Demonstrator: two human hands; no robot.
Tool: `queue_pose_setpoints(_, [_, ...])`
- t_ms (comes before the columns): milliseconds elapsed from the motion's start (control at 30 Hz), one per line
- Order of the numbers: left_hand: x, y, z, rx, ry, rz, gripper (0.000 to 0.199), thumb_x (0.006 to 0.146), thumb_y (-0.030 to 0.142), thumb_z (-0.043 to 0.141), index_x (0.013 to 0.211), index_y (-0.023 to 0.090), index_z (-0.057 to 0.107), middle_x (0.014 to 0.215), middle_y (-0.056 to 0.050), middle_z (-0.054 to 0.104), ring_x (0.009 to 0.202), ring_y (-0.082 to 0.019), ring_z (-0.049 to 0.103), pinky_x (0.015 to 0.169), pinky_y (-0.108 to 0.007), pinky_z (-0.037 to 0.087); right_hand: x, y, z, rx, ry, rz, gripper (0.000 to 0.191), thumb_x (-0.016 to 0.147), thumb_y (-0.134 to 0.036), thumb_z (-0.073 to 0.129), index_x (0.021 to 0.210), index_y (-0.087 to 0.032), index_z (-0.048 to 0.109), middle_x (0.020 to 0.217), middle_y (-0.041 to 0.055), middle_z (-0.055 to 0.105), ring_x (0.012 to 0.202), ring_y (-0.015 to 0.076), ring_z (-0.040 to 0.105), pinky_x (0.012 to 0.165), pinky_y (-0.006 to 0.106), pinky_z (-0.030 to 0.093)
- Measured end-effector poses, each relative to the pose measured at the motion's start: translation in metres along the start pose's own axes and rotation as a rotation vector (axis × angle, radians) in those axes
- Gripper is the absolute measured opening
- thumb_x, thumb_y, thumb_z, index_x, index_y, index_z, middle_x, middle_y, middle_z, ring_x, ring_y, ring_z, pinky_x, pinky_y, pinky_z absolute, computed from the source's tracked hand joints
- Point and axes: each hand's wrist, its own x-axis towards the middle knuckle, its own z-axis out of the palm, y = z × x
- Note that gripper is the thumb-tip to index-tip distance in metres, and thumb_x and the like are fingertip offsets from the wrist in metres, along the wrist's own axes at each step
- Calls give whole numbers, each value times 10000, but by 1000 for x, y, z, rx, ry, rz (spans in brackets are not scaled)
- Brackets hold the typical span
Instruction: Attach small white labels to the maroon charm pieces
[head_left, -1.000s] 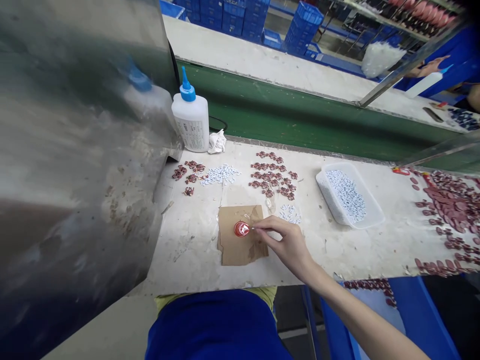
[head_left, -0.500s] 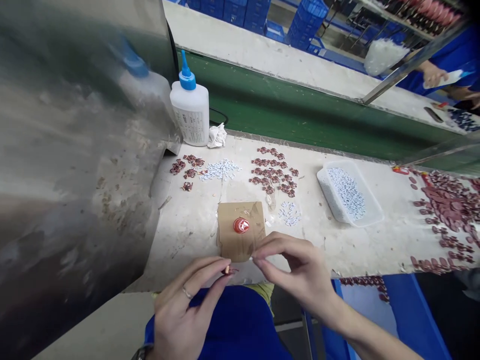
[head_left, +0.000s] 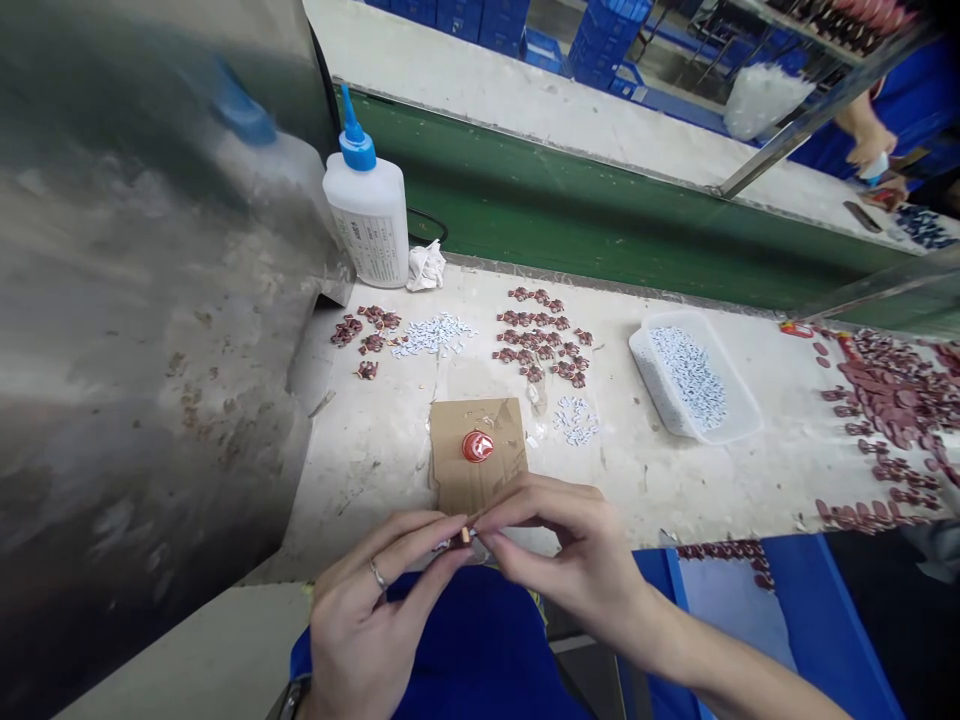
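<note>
Presently, a small reddish piece (head_left: 465, 537) is being pinched at the fingertips of both hands, directly between them, just in front of the bench edge and above the person's blue smock (head_left: 442, 620). The fingers hide most of it, but its long axis appears to be lying roughly level, running from the left hand toward the right; which way its end is pointing cannot be determined. The left hand (head_left: 375, 610), wearing a ring (head_left: 377, 574), is closing narrowly on the piece with thumb and forefinger. The right hand (head_left: 577, 550) is likewise gripping it narrowly, its fingertips meeting those of the left hand.

Just ahead of both hands, a round red badge (head_left: 478, 446) is lying on a torn cardboard sheet (head_left: 502, 440), untouched. Farther ahead, red-brown pieces (head_left: 538, 335) and white pieces (head_left: 433, 335) are lying in loose groups on the bench (head_left: 360, 480). To the right of the hands, a plastic tray (head_left: 640, 350) is holding more white pieces. Beyond the hands, a glue bottle (head_left: 367, 220) with a blue nozzle is standing beside a crumpled tissue (head_left: 425, 267).
</note>
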Motion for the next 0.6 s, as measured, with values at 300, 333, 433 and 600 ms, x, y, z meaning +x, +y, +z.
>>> queue_pose_setpoints(300, [0, -1, 2, -74, 14, -74, 260, 859, 106, 749, 1041, 293, 736, 974, 82, 751, 862, -47, 734, 822, -101, 610, -5, -1, 2, -518, -42, -411, 237, 1004, -60, 577, 1198, -154, 677, 1054, 119, 775, 894, 188, 760, 740, 278, 641])
queue_pose_setpoints(333, [0, -2, 3, -91, 18, -86, 263, 863, 111, 747, 1043, 302, 738, 973, 87, 752, 860, -47, 734, 815, -102, 613, -5, -1, 2, -549, -33, -435, 239, 1001, -49, 576, 1196, -145, 674, 1054, 124, 776, 901, 192, 761, 747, 278, 644])
queue_pose_setpoints(433, [0, -3, 4, -124, 32, -109, 267, 870, 126, 741, 1048, 324, 748, 1001, 94, 761, 871, -49, 745, 828, -101, 620, -5, 0, 1, -466, -37, -371, 252, 997, -53, 588, 1198, -169, 685, 1044, 104, 775, 891, 180, 760, 754, 275, 650])
queue_pose_setpoints(600, [-2, -7, 6, -193, 75, -210, 304, 852, 173, 772, 1120, 313, 735, 971, 82, 788, 800, -87, 773, 799, -95, 626, -1, 1, 7, 56, -15, 60, 313, 923, -219, 766, 1227, -261, 706, 1122, 43, 777, 1011, 187, 768, 926, 316, 656])
